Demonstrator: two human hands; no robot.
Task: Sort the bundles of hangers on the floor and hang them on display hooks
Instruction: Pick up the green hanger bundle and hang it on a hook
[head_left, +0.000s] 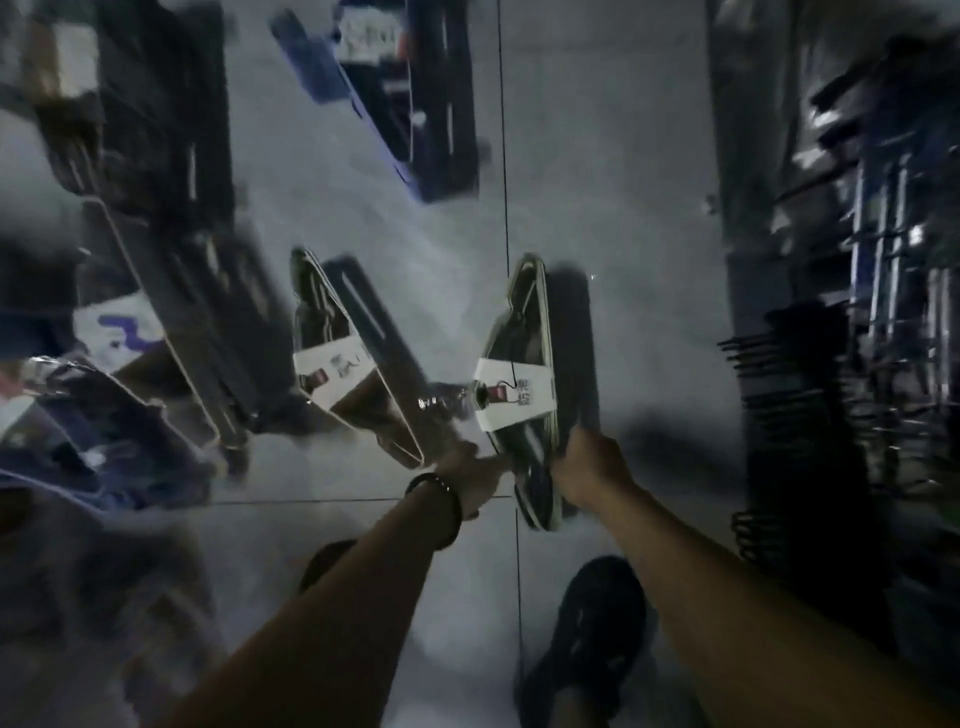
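As left grip (470, 470) touches the hanger bundle (519, 332), right grip (589, 460) clasps it

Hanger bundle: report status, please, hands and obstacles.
Right hand grips hanger bundle, near end. Left hand at same end, grip blurred. Second bundle lies close beside.

The floor (623, 208) is made of big grey tiles with thin dark lines between them. A blue plastic crate (415, 171) sits on it far up, with dark things inside that are too blurry to tell. A clear plastic bottle (441, 408) lies on the floor in the middle. On the left is a white paper (119, 332) with a purple squiggle, and below it some shiny blue wrapping (104, 457). A black shoe (587, 649) stands on the tiles at the bottom.
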